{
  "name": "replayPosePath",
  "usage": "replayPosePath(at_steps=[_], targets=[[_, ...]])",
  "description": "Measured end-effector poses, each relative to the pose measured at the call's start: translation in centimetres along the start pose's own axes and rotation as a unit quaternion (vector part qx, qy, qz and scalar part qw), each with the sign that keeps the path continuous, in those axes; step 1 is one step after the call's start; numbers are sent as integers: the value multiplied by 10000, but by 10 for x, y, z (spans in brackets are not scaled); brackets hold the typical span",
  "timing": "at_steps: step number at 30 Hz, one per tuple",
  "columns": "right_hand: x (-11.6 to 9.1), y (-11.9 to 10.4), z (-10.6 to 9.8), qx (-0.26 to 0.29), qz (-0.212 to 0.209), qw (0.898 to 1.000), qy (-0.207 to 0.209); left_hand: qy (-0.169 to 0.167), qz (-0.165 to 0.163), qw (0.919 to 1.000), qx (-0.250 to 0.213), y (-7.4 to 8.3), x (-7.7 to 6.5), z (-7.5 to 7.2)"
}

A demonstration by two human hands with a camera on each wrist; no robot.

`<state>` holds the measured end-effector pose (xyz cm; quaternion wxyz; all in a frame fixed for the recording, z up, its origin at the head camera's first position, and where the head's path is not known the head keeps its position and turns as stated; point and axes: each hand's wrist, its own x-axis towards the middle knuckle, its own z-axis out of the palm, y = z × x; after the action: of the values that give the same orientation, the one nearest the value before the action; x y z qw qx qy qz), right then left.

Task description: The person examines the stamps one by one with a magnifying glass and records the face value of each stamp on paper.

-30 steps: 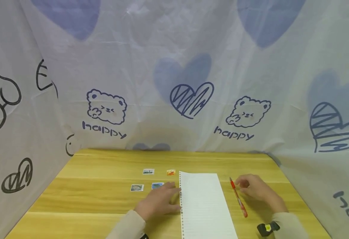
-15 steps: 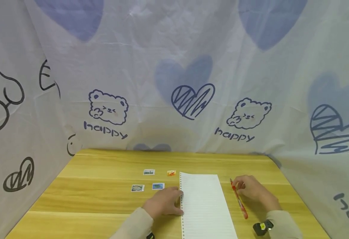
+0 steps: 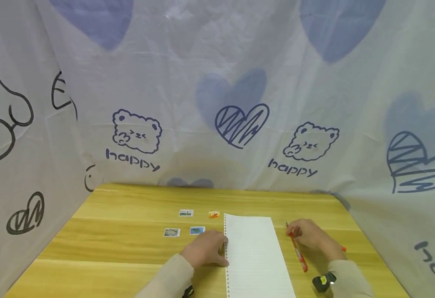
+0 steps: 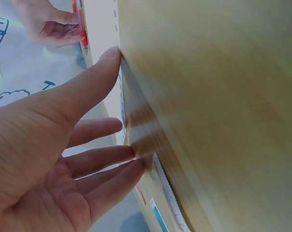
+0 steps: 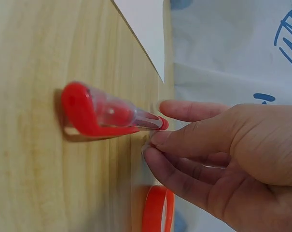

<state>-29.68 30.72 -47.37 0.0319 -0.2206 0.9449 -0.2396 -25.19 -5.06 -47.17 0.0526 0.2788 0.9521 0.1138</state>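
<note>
At the left edge of a lined sheet of paper [image 3: 256, 252], my left hand [image 3: 206, 247] rests its thumb and fingertips. The fingers are spread and nearly straight, as the left wrist view shows. On the right of the sheet lies a red pen [image 3: 298, 252], its cap end toward me. My right hand [image 3: 308, 232] is at the pen's far end. In the right wrist view the pen [image 5: 114, 112] runs between the thumb and index finger of my right hand [image 5: 218, 150], which pinch it near its red collar. Its tip is hidden there.
Left of the sheet lie several small stamp-like pictures, among them a blue one [image 3: 197, 230] and a yellow-red one [image 3: 214, 214]. An orange ring [image 5: 155, 209] lies beyond the pen, mostly hidden by my right arm in the head view. Patterned cloth [image 3: 187, 165] walls in the table.
My left hand has moved right to the sheet's edge. The right hand has moved slightly left, closing its fingers at the pen. An orange thing now shows behind the right wrist.
</note>
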Motion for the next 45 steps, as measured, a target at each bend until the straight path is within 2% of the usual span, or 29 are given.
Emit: replayPosePath(at_steps=[4, 11, 18, 23, 30, 37, 45], targets=[[2, -1, 1, -32, 7, 9999, -100, 61, 24, 10000, 14, -1, -1, 1], [5, -2, 0, -135, -365, 9990, -214, 190, 8, 9998, -54, -4, -3, 2], [6, -3, 1, -110, -294, 9991, -279, 254, 76, 9995, -174, -7, -3, 2], [5, -4, 1, -122, -327, 9992, -180, 229, 22, 9995, -212, -6, -3, 3], [5, -7, 2, -210, -138, 9997, -44, 232, 12, 9995, -231, -6, -3, 3], [4, -11, 2, -56, -263, 9993, -269, 236, 66, 9995, -174, -5, -3, 4], [1, -8, 5, -88, -172, 9992, -364, 193, 57, 9997, -149, -2, -3, 2]])
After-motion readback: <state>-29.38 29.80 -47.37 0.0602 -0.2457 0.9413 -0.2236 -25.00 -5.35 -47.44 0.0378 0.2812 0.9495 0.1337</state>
